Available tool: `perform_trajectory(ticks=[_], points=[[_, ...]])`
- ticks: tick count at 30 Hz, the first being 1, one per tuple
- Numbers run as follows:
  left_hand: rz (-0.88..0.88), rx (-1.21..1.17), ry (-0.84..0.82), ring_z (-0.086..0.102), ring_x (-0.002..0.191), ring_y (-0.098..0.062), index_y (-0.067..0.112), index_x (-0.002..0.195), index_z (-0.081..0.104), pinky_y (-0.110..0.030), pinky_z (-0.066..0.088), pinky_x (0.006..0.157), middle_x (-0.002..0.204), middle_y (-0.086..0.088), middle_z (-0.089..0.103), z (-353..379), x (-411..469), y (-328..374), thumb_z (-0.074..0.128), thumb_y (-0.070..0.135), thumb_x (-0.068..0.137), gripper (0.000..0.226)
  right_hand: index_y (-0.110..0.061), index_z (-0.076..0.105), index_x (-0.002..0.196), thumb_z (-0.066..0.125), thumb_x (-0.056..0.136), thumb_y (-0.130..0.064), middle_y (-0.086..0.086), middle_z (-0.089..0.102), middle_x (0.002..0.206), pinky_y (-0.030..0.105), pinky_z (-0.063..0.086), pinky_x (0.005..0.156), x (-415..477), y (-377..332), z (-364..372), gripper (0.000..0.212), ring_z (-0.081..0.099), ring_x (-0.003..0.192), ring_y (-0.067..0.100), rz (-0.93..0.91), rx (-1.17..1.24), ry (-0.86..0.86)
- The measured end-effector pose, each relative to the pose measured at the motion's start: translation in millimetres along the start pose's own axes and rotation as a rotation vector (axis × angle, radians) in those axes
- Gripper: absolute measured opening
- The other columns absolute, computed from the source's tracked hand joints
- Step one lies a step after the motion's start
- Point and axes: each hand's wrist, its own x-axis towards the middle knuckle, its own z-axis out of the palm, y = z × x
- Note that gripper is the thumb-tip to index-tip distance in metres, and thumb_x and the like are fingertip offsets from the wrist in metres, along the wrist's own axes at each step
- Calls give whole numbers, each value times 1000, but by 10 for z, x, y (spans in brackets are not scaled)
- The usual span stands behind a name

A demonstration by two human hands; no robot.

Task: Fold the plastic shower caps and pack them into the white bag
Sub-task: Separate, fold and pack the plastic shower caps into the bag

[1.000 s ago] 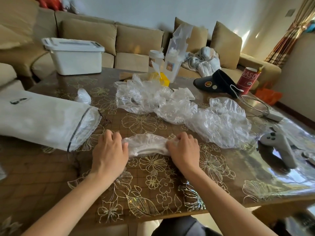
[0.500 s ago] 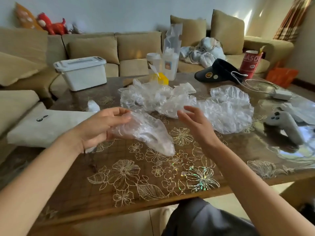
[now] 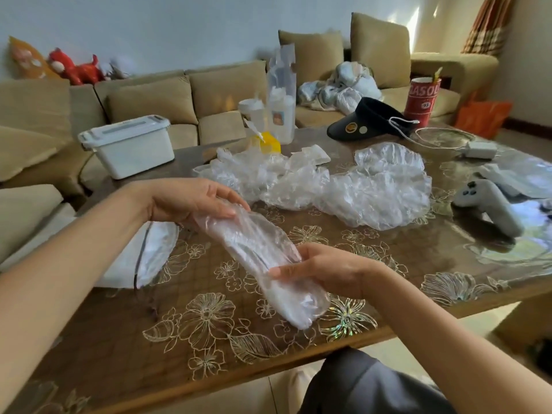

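Clear plastic, thin and crinkled: one cap (image 3: 257,252) folded into a long narrow strip, rounded at the near end. It is held off the surface (image 3: 179,339), slanting from far-left down to near-right.

Left hand (image 3: 191,201): wrist bent, fingers and thumb pinching the far end of the strip. Right hand (image 3: 325,270): lower and nearer me, thumb pressed across the strip, fingers curled behind it. A short length of plastic hangs past the right hand. Hands apart, each clamped on its own end of the cap.

Bag (image 3: 149,252): white, soft, lying on its side on the surface at my left, partly hidden by my left forearm. Its mouth faces the middle, with a dark cord along the rim.

Pile (image 3: 358,192) of unfolded caps: glossy, puffy, ruffled at the edges, heaped beyond the hands mid-surface.

Surface: brown, glossy, with gold flower outlines. On it, further off, a white lidded box (image 3: 128,144), a black visor (image 3: 367,121) and a pale controller (image 3: 490,204).
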Motion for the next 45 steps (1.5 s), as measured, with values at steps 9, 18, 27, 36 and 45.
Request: perform_trajectory(ticks=[9,18,27,36,45], points=[[55,419,285,59,100,-9,24,108,61,-16,46,83,98,11,62,338,715,-438,69,24,84,25,-19,53,75,57,88,-48,-9,53,70,12,33,47,-68,-86,-102,32,45,55,4,272,-1001,165],[376,730,747,36,135,-14,15,134,49,-29,19,114,141,1,47,968,422,-590,37,20,101,36,-6,65,91,52,96,-24,9,69,85,24,52,67,174,-252,-130,23,63,72,15,-206,-167,415],[225,724,478,-5,144,-4,32,145,0,-29,-9,117,154,13,0,960,570,-1050,30,13,98,59,1,59,103,32,102,-30,17,67,101,38,53,89,707,-52,-168,41,66,91,27,137,356,-82],[266,712,555,-5,139,9,39,143,8,-17,-12,111,149,25,0,934,669,-1222,-15,78,72,84,0,56,112,35,97,-32,19,63,109,39,54,88,222,176,-286,42,64,99,28,257,297,-288],[-12,630,819,2,146,-16,16,144,30,-43,-6,116,158,-3,11,1002,593,-1121,6,72,86,85,-8,65,90,43,100,-30,-1,60,50,15,22,31,-173,142,-343,32,34,29,3,242,-41,5]])
